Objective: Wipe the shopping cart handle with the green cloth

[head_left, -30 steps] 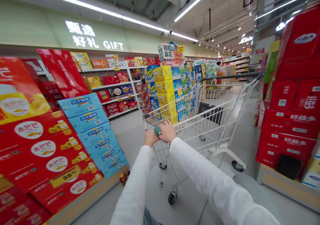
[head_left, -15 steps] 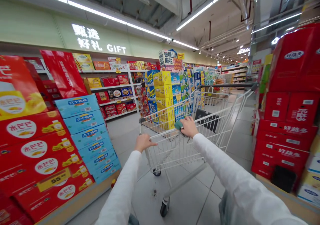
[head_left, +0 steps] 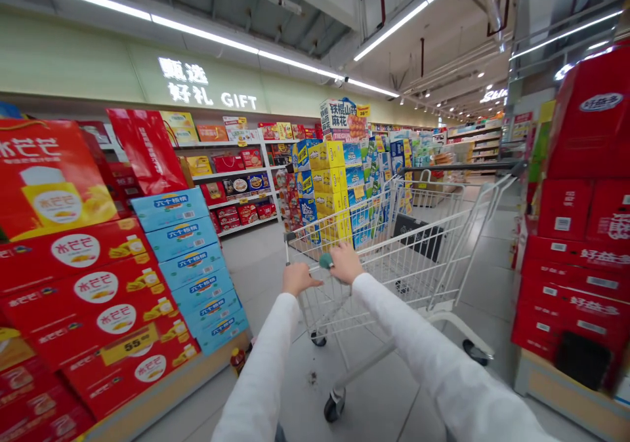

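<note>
One green cloth (head_left: 325,260), clamped in the right hand (head_left: 346,263), slid back toward the left hand (head_left: 297,278), whose grip I cannot tell; likely rubbing the cart (head_left: 394,241)

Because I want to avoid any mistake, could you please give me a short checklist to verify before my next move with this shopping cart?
1. Left hand at the near end of the shopping cart: ok; firmness of the hold: cannot tell.
2. Right hand free: not ok, a small green item is at its fingers.
3. Hands on the push handle: not ok, it is at the cart's far end.
4. Nearest wheel on the floor: ok.
5. Dark mark near that wheel harmless: cannot tell.
6. Blue boxes stacked, apart from both hands: ok.
</note>
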The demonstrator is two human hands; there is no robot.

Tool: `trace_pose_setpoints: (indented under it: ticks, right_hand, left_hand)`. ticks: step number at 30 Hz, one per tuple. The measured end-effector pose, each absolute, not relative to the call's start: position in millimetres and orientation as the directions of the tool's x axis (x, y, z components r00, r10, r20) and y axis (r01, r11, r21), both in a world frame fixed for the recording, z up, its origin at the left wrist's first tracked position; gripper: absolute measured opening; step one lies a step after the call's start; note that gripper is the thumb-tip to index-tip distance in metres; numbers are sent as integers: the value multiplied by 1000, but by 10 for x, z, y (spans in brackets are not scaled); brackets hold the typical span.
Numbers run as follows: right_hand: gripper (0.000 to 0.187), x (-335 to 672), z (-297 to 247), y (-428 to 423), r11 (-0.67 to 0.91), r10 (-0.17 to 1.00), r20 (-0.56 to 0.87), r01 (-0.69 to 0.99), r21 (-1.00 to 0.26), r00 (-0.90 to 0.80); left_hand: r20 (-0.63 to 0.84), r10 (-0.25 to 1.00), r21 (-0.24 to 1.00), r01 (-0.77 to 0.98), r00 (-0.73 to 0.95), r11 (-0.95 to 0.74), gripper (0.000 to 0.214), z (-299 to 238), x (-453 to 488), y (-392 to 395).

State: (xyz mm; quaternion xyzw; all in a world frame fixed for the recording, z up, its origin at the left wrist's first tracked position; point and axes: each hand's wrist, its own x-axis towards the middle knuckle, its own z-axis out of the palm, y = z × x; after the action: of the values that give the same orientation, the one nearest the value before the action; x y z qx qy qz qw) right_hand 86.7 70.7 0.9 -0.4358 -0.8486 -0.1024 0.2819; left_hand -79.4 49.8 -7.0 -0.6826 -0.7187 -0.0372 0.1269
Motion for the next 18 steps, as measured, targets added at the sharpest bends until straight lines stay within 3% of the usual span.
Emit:
trace_pose_setpoints:
  ticks: [4,10,18]
  right_hand:
    - [22,324,-22,566,586,718,560,794,-164,-414]
    - [23,564,-65,711,647,607,620,762,-21,-497]
    - [20,1327,-19,987,566,622,656,825,0,-427]
  left_hand:
    - [261,965,-118,991,-26,58,33,-64,-834,480]
    - [255,966,-142,990,31,6,50,-69,-971,520]
    - [218,975,-127,992,47,-20,61,-40,-1182,563]
